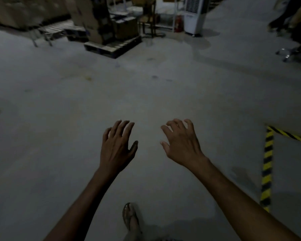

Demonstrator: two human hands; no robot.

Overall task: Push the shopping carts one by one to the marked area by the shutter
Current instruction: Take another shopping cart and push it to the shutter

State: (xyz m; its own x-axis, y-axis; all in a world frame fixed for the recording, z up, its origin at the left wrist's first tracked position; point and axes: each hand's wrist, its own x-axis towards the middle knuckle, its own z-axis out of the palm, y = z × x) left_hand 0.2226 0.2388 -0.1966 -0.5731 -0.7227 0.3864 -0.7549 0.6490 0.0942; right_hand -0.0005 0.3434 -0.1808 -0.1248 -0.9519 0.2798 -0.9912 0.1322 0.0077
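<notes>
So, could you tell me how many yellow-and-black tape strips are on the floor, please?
2: one long strip at the right, and one slanted strip running right from its far end. More may lie outside the view.

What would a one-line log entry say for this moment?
left hand: open, empty | right hand: open, empty | cart: none in view | striped tape: on floor, right

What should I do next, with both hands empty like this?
Probably turn to find a cart: the left hand and right hand hold nothing, no cart is in view, and the striped floor tape lies at right.
</notes>
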